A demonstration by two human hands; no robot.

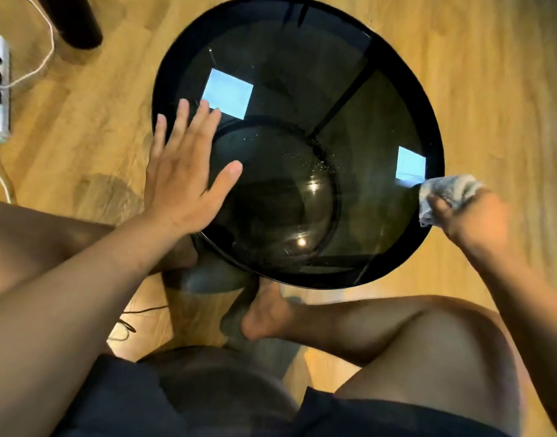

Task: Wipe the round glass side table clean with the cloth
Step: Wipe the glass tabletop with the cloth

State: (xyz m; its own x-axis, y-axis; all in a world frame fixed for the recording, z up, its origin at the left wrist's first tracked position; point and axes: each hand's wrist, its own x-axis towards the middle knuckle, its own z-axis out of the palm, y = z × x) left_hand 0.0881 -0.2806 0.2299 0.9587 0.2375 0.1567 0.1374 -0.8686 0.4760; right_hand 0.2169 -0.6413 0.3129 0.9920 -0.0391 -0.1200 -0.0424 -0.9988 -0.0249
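Two knees (428, 339), one table (286, 58), one cloth (446, 190) gripped by right hand (472, 217).

Dark smoked-glass side table (302, 89) – black rim, pale grey cloth (444, 192) (faintly mottled), honey-brown wood-grain floor (97, 105)

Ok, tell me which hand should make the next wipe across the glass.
Right. The right hand grips the cloth at the right rim of the round glass side table; the left hand lies flat and empty on its left side, probably steadying it.
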